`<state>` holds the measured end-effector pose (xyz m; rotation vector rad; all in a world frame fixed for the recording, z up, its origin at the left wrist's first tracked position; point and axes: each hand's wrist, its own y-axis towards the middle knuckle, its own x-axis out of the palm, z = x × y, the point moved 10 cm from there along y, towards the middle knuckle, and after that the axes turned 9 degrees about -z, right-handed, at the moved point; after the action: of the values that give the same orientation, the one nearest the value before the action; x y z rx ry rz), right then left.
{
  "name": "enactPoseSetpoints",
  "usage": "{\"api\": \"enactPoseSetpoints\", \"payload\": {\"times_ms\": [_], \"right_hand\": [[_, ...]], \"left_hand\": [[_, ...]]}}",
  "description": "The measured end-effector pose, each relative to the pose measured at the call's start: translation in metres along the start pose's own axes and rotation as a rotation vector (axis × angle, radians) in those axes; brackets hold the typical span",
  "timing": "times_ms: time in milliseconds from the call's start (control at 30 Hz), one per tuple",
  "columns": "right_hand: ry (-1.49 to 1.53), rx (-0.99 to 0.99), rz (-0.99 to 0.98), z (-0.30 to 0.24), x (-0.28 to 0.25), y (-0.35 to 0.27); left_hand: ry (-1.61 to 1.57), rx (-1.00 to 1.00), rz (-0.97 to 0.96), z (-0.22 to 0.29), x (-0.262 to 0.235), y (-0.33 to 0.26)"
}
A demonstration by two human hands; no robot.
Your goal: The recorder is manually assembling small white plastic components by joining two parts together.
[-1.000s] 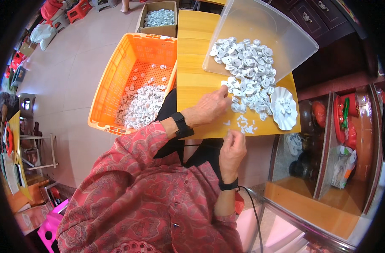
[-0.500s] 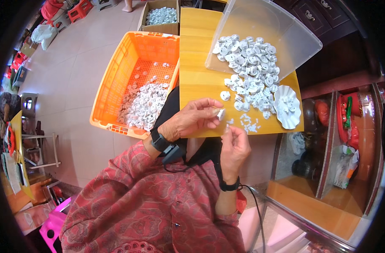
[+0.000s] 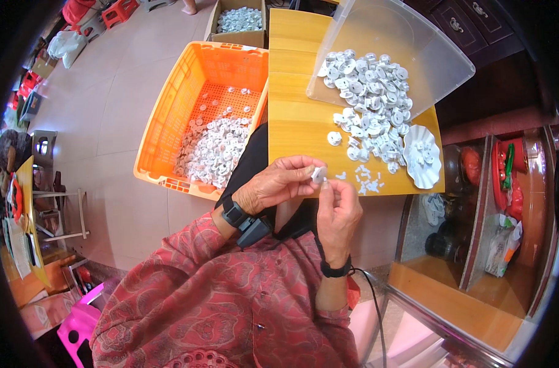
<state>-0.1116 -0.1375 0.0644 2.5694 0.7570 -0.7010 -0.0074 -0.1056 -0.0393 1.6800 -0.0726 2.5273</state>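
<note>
Head view: left hand (image 3: 278, 187) and right hand (image 3: 338, 211) pinch a small white part (image 3: 319, 174) together — axis unclear — with loose white parts (image 3: 368, 104) beyond and an orange crate (image 3: 209, 116) to their left.

To my left an orange plastic crate (image 3: 169, 132) sits on the tiled floor (image 3: 108, 110), its bottom partly covered with small white pieces. Beyond it stands a cardboard box (image 3: 238, 24) of similar pieces. Red stools (image 3: 117, 9) stand farther off. To my right, a glass-fronted cabinet (image 3: 475, 245) shows red items on its shelves. A pink stool (image 3: 77, 325) sits behind me.
</note>
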Motion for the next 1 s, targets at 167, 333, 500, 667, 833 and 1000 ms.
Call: {"api": "enactPoseSetpoints", "payload": {"times_ms": [167, 333, 500, 667, 833, 1000], "right_hand": [[-0.034, 0.01, -0.026, 0.0, 0.003, 0.001], [-0.103, -0.012, -0.036, -0.005, 0.004, 0.002], [-0.247, -0.094, -0.061, -0.013, 0.005, 0.002], [-0.429, -0.199, -0.108, -0.025, 0.009, 0.002], [-0.565, -0.215, -0.185, -0.034, 0.015, 0.005], [-0.593, -0.206, -0.238, -0.03, 0.023, 0.007]], "left_hand": [[0.014, 0.0, 0.021, -0.002, -0.001, -0.002], [0.055, -0.001, -0.024, -0.001, 0.0, -0.004], [0.114, -0.005, 0.052, 0.001, -0.002, -0.006], [0.286, -0.028, 0.086, 0.004, -0.004, -0.008], [0.386, -0.055, 0.115, 0.009, 0.001, -0.011], [0.396, -0.024, 0.089, 0.011, 0.0, -0.011]]}}
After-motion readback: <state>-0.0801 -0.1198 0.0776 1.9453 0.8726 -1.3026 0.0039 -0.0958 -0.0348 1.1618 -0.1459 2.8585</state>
